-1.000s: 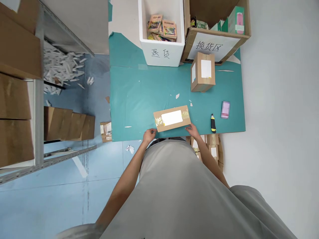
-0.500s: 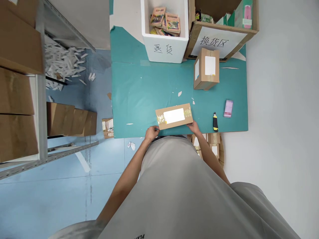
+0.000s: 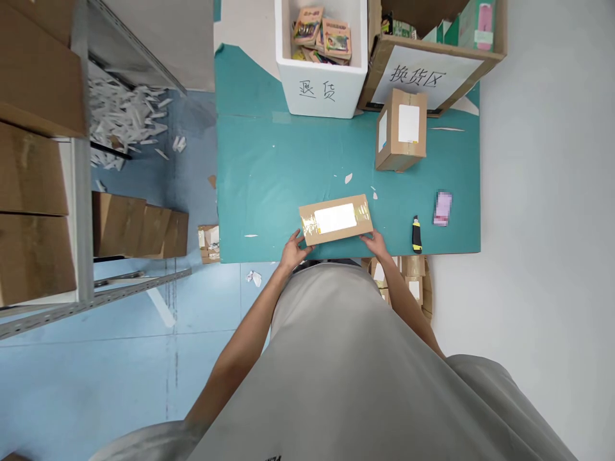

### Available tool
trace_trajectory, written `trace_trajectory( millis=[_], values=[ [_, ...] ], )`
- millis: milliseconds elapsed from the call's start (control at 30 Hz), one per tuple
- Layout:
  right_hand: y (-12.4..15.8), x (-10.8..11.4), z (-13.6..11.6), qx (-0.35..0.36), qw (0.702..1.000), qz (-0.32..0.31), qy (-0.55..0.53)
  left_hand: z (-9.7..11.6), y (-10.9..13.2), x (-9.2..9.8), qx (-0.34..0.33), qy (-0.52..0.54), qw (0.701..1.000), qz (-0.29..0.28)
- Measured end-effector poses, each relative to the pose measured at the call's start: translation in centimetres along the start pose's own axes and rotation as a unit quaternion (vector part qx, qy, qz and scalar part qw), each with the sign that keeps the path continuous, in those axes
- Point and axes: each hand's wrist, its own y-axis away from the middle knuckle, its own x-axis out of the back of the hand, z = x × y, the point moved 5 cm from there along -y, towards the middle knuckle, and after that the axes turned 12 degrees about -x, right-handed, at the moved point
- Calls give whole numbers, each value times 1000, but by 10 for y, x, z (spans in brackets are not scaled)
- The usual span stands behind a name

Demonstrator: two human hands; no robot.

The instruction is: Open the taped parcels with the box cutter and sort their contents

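Note:
A long cardboard box point(image 3: 311, 237) with a white label and clear tape at both ends lies slightly askew near the front edge of the green-topped table point(image 3: 259, 160). At its left front corner is my left hand point(image 3: 294, 251), thumb and fingers spread apart, the fingertips against the corner. My right hand point(image 3: 377, 245) grips the box's front right edge, with its fingertips partly hidden by the box. Right of that hand lies a black and yellow utility knife point(image 3: 416, 235).
Behind stands a taller labelled carton point(image 3: 401, 153). A white foam bin point(image 3: 321, 89) of small books and a large open carton point(image 3: 369, 83) fill the back. A pixelated pink item point(image 3: 442, 209) lies to the right. Shelving point(image 3: 84, 192) with boxes stands left.
My left hand has opened from a closed pose and moved up to the box's corner. The box has shifted very slightly; my right hand stays at its front edge.

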Motion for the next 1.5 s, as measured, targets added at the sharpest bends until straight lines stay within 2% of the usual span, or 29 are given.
trace_trajectory(
  millis=[167,233,333,533,767,1000,1133,1267,1367,1500],
  values=[
    [30,13,-31,70,997,-7,-20,11,3,17,-21,124,990,65],
    [40,11,-43,80,996,-15,-19,16,-1,24,-14,150,985,85],
    [47,1,-50,67,997,-28,-27,20,-12,31,2,137,986,97],
    [41,-16,-33,36,998,-23,-43,8,-18,32,33,122,988,91],
    [35,2,1,-21,1000,18,-14,-18,3,27,107,115,982,102],
    [43,-18,7,-22,1000,-12,-9,-13,14,21,95,98,987,83],
    [44,-9,-14,13,999,10,-38,0,11,24,73,95,987,104],
    [42,15,-55,69,995,59,-48,23,-5,50,-21,80,983,161],
    [40,25,-80,92,993,75,-19,34,-17,68,-65,56,980,182],
    [36,18,-82,86,994,73,5,33,-26,74,-68,50,979,187]
  ],
)
